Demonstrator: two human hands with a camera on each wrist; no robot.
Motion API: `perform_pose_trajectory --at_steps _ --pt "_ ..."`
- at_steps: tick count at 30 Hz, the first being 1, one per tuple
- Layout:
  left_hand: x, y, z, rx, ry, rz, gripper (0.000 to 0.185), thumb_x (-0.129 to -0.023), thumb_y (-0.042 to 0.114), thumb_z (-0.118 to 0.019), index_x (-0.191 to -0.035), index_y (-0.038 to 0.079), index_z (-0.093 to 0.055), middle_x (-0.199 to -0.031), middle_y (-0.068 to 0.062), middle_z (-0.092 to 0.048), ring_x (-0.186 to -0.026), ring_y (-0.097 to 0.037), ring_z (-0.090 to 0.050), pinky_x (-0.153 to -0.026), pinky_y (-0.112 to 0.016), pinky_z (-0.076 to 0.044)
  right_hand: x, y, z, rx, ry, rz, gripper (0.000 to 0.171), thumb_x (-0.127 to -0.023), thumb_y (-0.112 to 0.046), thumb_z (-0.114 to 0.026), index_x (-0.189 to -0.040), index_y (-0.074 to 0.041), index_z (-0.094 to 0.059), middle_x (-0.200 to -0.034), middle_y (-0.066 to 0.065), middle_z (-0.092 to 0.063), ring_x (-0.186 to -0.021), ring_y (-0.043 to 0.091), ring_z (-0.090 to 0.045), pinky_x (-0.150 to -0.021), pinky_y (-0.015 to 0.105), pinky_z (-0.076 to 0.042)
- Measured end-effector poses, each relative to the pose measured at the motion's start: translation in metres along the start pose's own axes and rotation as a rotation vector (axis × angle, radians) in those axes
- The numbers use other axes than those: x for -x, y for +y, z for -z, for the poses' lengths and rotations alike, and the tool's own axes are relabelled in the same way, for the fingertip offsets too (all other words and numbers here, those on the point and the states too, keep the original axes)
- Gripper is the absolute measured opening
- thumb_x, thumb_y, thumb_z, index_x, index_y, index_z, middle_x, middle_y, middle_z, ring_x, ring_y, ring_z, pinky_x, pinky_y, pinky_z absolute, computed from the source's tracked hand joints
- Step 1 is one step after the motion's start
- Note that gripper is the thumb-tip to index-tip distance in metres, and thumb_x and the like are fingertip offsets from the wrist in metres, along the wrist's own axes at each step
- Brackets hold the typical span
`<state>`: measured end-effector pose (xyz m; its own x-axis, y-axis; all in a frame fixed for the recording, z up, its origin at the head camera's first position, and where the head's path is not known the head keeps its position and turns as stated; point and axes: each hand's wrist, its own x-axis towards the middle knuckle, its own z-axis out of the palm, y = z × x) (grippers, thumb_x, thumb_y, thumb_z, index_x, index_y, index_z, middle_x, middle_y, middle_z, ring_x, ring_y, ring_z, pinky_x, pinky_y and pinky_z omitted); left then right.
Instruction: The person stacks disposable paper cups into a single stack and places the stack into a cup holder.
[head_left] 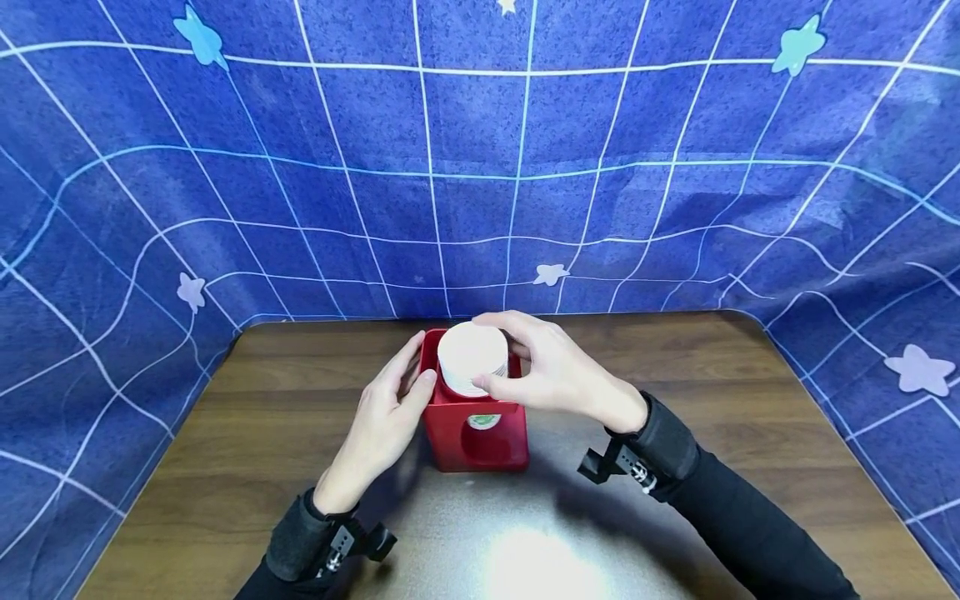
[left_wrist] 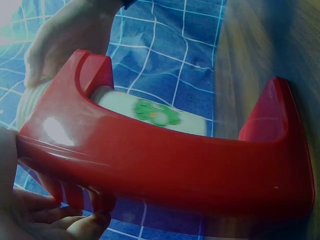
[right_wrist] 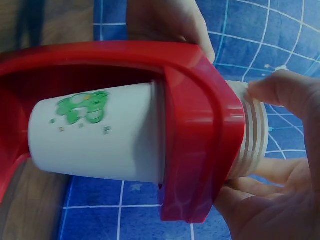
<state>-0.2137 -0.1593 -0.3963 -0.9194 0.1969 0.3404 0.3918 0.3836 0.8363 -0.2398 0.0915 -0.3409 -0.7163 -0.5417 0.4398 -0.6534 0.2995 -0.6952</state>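
Note:
A red cup holder [head_left: 442, 437] stands on the table, with a rounded opening in its front. A stack of nested white paper cups [head_left: 471, 354] sits in its top ring, ridged rims upward. Through the opening, the lowest paper cup [right_wrist: 125, 132] shows a green print. My right hand [head_left: 551, 367] grips the stack at its rims, thumb in front and fingers behind. At the holder's left side, my left hand [head_left: 386, 412] holds the wall, with the thumb at the front corner and fingers [left_wrist: 65, 220] along the side.
The brown wooden table [head_left: 300, 400] extends around the holder, with a bright glare near its front. A blue cloth [head_left: 480, 200] with white lines and stars hangs behind and at both sides. Each wrist wears a black strap [head_left: 667, 437] with a small camera mount.

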Motion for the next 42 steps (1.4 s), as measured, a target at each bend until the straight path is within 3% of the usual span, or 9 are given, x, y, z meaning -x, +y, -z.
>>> perform_pose_trajectory --at_steps 5,7,20,24,27,30,36,42 --pt "-0.001 0.0 -0.001 0.006 -0.006 -0.011 0.056 -0.106 0.019 -0.057 -0.158 0.009 -0.039 -0.156 -0.014 -0.049 -0.138 -0.027 -0.055 -0.108 -0.035 -0.045 0.005 0.005 0.003 0.158 -0.007 0.082 0.043 -0.089 -0.019 -0.079 -0.126 -0.002 -0.068 -0.133 0.013 -0.066 -0.126 0.021 -0.062 -0.106 0.037 -0.052" --pt "-0.001 0.0 -0.001 0.002 -0.008 -0.007 0.056 -0.106 0.02 -0.056 -0.158 0.009 -0.039 -0.156 -0.014 -0.049 -0.138 -0.027 -0.055 -0.108 -0.035 -0.045 0.006 0.007 0.004 0.218 0.002 0.108 0.037 -0.09 -0.021 -0.077 -0.123 -0.005 -0.072 -0.132 0.013 -0.067 -0.125 0.021 -0.063 -0.103 0.039 -0.053" --pt "-0.002 0.003 -0.001 -0.006 -0.027 0.013 0.057 -0.106 0.021 -0.057 -0.159 0.01 -0.037 -0.159 -0.011 -0.047 -0.141 -0.025 -0.053 -0.109 -0.031 -0.044 0.012 0.005 0.003 0.264 0.027 0.167 0.024 -0.09 -0.013 -0.076 -0.112 -0.005 -0.076 -0.125 0.014 -0.07 -0.117 0.024 -0.067 -0.096 0.041 -0.056" --pt "0.0 0.002 -0.001 0.023 0.007 -0.009 0.055 -0.104 0.018 -0.06 -0.156 0.01 -0.043 -0.154 -0.011 -0.052 -0.138 -0.026 -0.056 -0.106 -0.022 -0.046 0.017 0.005 0.005 0.267 0.038 0.177 0.024 -0.091 -0.013 -0.076 -0.113 -0.005 -0.075 -0.125 0.014 -0.07 -0.118 0.023 -0.067 -0.098 0.041 -0.056" --pt "0.003 0.002 -0.002 0.073 0.055 -0.073 0.051 -0.102 0.01 -0.064 -0.15 0.009 -0.05 -0.15 -0.011 -0.056 -0.134 -0.027 -0.059 -0.101 -0.017 -0.048 0.023 0.006 0.008 0.254 0.064 0.168 0.024 -0.092 -0.014 -0.076 -0.115 -0.008 -0.075 -0.125 0.011 -0.07 -0.119 0.019 -0.066 -0.1 0.038 -0.054" --pt "0.007 0.001 0.0 0.068 0.099 -0.176 0.046 -0.098 0.003 -0.066 -0.143 0.007 -0.058 -0.147 -0.011 -0.058 -0.131 -0.025 -0.061 -0.096 -0.021 -0.053 0.03 0.007 0.011 0.23 0.082 0.14 0.029 -0.093 -0.014 -0.076 -0.121 -0.01 -0.072 -0.128 0.007 -0.069 -0.12 0.016 -0.065 -0.103 0.036 -0.053" --pt "0.017 0.004 0.005 -0.063 0.138 -0.356 0.048 -0.09 -0.001 -0.073 -0.136 0.009 -0.064 -0.145 -0.011 -0.059 -0.125 -0.019 -0.064 -0.092 -0.028 -0.058 0.049 0.012 0.016 0.207 0.089 0.051 0.053 -0.093 -0.016 -0.077 -0.141 -0.005 -0.058 -0.138 0.008 -0.065 -0.126 0.02 -0.062 -0.102 0.04 -0.054" --pt "0.025 0.007 0.009 -0.204 0.186 -0.453 0.054 -0.084 0.005 -0.077 -0.136 0.007 -0.064 -0.143 -0.012 -0.06 -0.124 -0.023 -0.063 -0.095 -0.021 -0.054 0.067 0.023 0.017 0.246 0.094 -0.067 0.072 -0.089 -0.024 -0.081 -0.151 -0.006 -0.047 -0.146 0.01 -0.06 -0.13 0.024 -0.061 -0.105 0.045 -0.052"
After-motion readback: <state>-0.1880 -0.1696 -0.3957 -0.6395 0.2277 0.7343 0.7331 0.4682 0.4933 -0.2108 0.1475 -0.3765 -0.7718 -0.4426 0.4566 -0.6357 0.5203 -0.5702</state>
